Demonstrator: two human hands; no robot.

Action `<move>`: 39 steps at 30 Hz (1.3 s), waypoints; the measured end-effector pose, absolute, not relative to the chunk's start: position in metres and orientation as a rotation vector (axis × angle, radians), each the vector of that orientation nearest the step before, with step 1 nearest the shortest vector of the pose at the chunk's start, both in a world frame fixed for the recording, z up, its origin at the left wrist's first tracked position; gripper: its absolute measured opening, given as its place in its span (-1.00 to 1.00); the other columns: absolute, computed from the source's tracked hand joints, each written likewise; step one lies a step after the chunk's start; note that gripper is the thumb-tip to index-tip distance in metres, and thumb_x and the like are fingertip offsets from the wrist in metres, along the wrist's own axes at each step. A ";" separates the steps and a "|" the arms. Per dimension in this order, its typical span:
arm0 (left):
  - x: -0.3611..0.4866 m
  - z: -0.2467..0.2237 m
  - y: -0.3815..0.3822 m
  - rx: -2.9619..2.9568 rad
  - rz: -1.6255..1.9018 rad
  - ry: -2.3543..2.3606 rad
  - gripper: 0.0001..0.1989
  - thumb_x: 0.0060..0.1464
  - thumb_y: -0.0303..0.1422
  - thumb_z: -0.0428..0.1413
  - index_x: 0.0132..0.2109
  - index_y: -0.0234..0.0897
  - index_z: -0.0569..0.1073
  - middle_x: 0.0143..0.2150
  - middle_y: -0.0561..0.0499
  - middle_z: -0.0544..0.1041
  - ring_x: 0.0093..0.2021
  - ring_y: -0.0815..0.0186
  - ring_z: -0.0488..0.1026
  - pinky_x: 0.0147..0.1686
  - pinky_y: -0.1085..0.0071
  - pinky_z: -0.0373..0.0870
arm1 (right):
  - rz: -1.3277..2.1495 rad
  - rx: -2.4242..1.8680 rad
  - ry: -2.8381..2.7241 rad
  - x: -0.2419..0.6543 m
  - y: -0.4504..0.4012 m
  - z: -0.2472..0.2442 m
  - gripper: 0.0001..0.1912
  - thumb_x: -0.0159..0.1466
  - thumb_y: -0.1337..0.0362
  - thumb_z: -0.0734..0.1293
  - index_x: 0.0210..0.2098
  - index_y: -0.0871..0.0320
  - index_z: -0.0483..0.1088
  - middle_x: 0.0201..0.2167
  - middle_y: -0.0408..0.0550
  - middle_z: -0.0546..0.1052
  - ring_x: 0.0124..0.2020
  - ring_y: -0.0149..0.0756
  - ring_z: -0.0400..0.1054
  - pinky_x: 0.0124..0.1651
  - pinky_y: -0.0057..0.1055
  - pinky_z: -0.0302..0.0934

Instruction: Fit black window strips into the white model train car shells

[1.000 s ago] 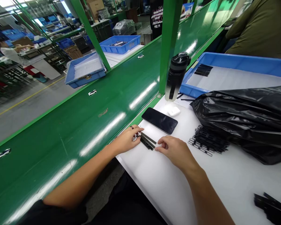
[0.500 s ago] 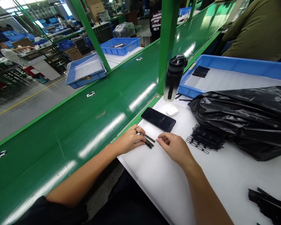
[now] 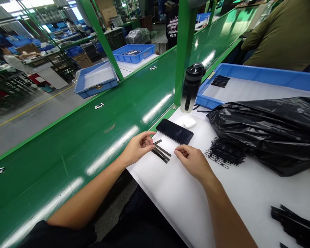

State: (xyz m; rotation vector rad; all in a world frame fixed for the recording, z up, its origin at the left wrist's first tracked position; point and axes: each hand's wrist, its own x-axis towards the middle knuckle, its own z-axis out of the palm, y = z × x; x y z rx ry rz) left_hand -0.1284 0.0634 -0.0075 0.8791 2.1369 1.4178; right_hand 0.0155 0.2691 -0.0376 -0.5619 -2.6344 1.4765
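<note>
The left hand [image 3: 138, 148] curls around the near ends of some dark strips [image 3: 163, 150] on the white table [image 3: 175, 193]; whether it pinches one cannot be told. The right hand [image 3: 192, 161], thumb near bent fingers, sits just beyond their far ends, its grip unclear.

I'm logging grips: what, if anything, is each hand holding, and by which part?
A dark strip seems to meet the left hand at one end, but whether it's gripped cannot be told; the right hand shows nothing held.
</note>
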 end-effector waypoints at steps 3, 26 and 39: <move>-0.128 -0.007 0.064 0.719 1.533 2.097 -0.62 0.11 -0.30 0.23 0.07 -0.29 0.49 -0.32 0.04 0.47 -0.33 0.38 0.41 -0.30 0.44 0.32 | 1.490 -0.566 -2.628 0.015 0.269 -0.037 -0.79 0.31 0.07 0.29 -0.28 0.00 0.50 -0.37 -0.21 0.55 -0.35 -0.31 0.41 -0.29 -0.38 0.23; -0.094 -0.023 0.053 0.480 1.258 2.142 -0.69 0.17 -0.14 0.14 -0.19 -0.31 0.58 -0.55 0.05 0.47 -0.60 0.43 0.27 -0.58 0.50 0.14 | 1.527 -0.537 -2.587 0.017 0.269 -0.038 -0.79 0.32 0.08 0.28 -0.27 0.02 0.50 -0.34 -0.19 0.56 -0.33 -0.31 0.42 -0.26 -0.38 0.25; -0.097 -0.036 0.042 1.521 0.658 2.547 -0.38 0.06 -0.14 0.30 0.24 -0.10 0.34 0.30 -0.17 0.25 0.34 -0.04 0.12 0.31 -0.05 0.12 | 1.538 -0.544 -2.588 0.017 0.270 -0.038 -0.78 0.32 0.08 0.28 -0.27 0.03 0.50 -0.34 -0.17 0.57 -0.33 -0.29 0.42 -0.26 -0.36 0.25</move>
